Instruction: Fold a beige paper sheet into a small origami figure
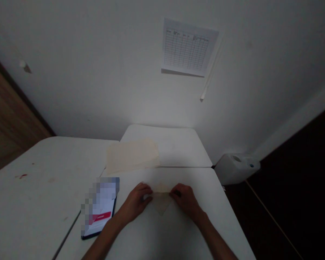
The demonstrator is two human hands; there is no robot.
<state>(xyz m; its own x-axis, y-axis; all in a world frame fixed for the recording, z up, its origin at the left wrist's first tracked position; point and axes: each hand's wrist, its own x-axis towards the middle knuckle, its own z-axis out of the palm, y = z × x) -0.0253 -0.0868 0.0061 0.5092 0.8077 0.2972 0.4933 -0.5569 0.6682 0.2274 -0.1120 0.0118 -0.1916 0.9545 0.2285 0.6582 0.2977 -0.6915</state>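
Note:
A small, thin beige sheet [161, 206] lies on the white table in front of me, folded, with one point toward me and a lighter part beyond the fold. Whether it is paper or cloth I cannot tell. At its left end, my left hand [139, 200] pinches the folded edge between thumb and fingers. My right hand [184, 198] grips the opposite end of that edge with its fingertips, and the edge runs straight between both hands. Farther back rests a larger flat beige sheet [132, 155], spanning the seam between tables.
A tablet-like device [101, 206] with a lit, partly blurred screen lies left of my left forearm. White tables [54, 187] meet at narrow seams. A printed chart [188, 48] hangs on the wall. A white plastic jug [233, 169] stands beyond the right edge.

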